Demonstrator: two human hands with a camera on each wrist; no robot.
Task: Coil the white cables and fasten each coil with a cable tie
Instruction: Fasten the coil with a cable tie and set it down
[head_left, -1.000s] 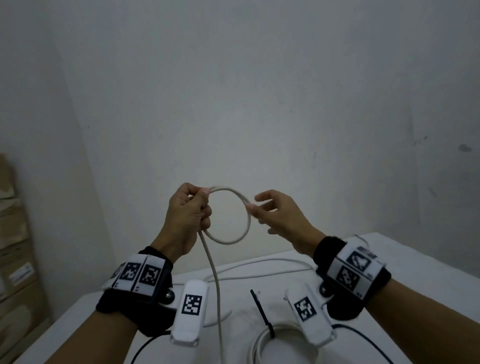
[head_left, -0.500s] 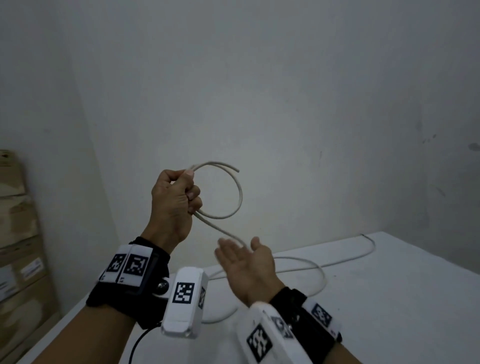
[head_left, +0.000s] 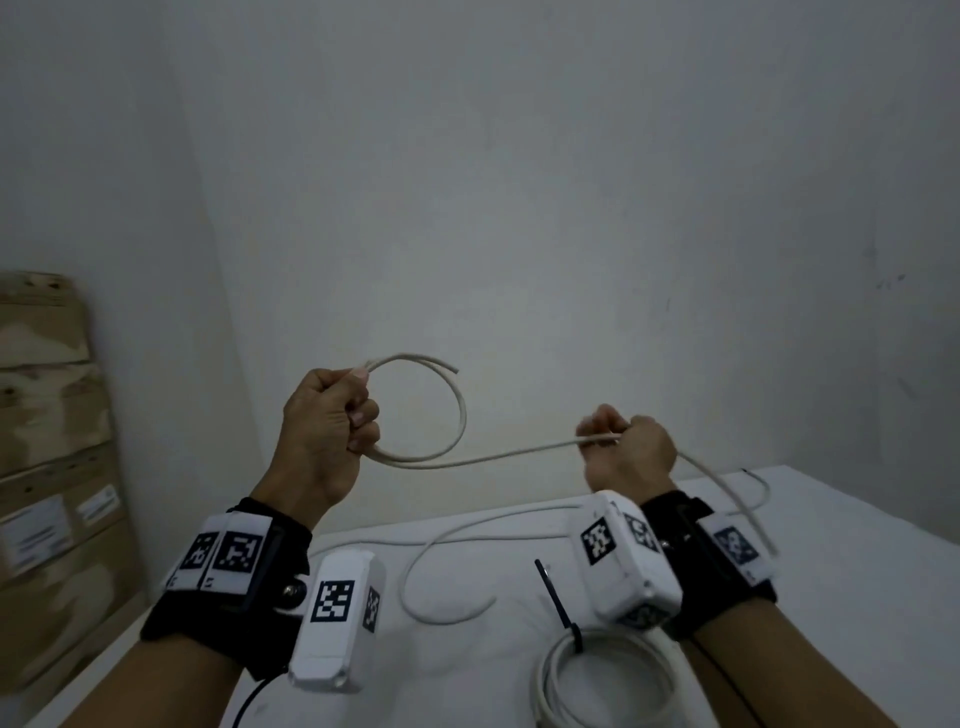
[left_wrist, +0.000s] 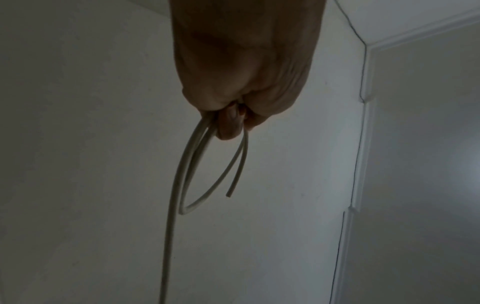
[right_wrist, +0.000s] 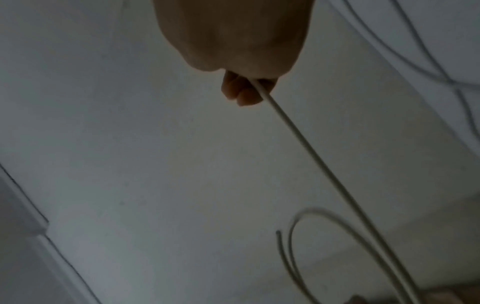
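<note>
Both forearms up off the table (head_left: 857, 597), hands raised in front of the wall. Left hand (head_left: 324, 421): fist, back toward the head camera, fingers curled round the cable (head_left: 498, 457) where its loop closes; thumb on top. Right hand (head_left: 626, 444): also fisted, level slightly lower than the left and well apart from it, fingertips (right_wrist: 241, 96) clamped on a straight run of the same cable, which exits over the wrist. Both wrists carry black bands (head_left: 223, 597) with white tagged camera blocks, angled toward the table.
</note>
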